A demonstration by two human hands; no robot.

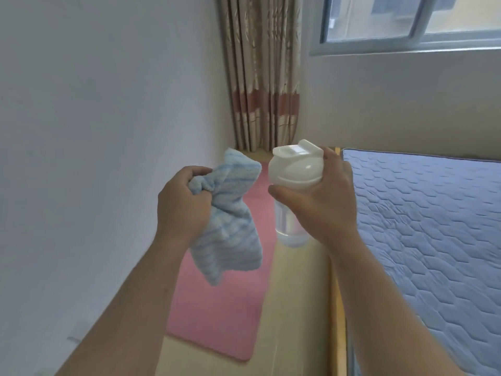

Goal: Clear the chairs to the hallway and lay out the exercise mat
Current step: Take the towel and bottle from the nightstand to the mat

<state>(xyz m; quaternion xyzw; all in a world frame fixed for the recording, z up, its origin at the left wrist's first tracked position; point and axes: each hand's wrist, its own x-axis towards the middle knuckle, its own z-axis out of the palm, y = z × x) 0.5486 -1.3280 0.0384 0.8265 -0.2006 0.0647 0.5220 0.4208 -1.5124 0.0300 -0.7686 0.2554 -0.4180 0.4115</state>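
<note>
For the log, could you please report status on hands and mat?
Left hand grips towel; right hand grips bottle. Pink mat flat on floor between wall and bed.

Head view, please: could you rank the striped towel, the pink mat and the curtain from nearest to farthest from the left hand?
1. Striped towel: gripped in the left hand itself.
2. Pink mat: laid flat below the hand.
3. Curtain: hanging in the far corner, ahead.

Mat [217,308] beside bed: plain pink. Towel [230,226] above mat: pale blue, darker blue stripes. Bottle [294,172]: white lid, clear body. Mattress [420,226]: blue, hexagon quilting. Curtain [261,71]: beige, reddish band.
</note>
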